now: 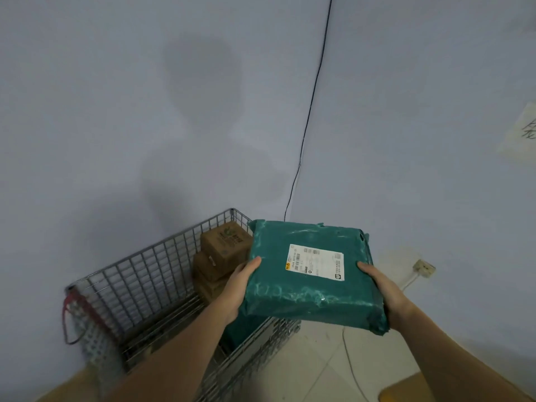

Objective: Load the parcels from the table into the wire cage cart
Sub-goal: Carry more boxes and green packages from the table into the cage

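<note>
- A black cable [309,111] ran down the corner of the pale blue wall [116,97].
- A white wall socket [424,267] sat low on the right wall, a pale cord trailing from it.
- A paper notice [523,130] with handwriting hung at the right edge.
- Pale floor tiles [316,369] lay below.

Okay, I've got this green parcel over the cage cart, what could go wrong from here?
The green parcel hangs partly past the wire cage cart's near rim, so letting go now might catch that edge or land it on the floor. The left hand and right hand grip only its side edges, and the glossy wrap may slip. Dropped carelessly, it could knock the stacked cardboard boxes.
</note>
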A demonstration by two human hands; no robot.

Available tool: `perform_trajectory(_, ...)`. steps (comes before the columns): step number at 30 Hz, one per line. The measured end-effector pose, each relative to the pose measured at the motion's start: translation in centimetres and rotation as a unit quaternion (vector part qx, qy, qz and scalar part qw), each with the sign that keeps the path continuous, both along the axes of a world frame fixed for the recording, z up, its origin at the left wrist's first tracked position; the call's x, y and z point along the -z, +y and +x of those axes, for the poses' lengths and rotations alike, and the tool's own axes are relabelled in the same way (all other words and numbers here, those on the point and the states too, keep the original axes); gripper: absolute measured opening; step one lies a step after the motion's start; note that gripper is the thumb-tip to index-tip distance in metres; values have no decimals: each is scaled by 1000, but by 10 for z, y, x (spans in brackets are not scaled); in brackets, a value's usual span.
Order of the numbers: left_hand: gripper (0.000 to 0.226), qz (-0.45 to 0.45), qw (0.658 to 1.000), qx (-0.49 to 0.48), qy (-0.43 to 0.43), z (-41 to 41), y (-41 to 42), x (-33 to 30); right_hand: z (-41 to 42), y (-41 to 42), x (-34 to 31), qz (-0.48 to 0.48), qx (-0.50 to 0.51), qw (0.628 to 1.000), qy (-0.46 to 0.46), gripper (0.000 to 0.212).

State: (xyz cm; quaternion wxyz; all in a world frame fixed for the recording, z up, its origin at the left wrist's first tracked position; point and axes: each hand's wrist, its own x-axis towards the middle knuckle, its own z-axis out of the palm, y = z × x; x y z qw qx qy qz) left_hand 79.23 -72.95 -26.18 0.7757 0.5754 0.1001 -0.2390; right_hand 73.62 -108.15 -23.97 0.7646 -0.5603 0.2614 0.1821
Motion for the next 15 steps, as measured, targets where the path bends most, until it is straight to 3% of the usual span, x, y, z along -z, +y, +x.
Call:
perform_trajectory(6,75,-8,1000,-8,12,57,-34,12,69,-31,3,0,22,1000,-9,70)
perform_trajectory(11,104,15,994,-96,42,105,-46,34,153,-41,22,-11,-15,1000,9,64)
perform_trajectory(15,105,-1,982,-175,70,127,-49,53,233,-31,39,-49,-77,996,16,51)
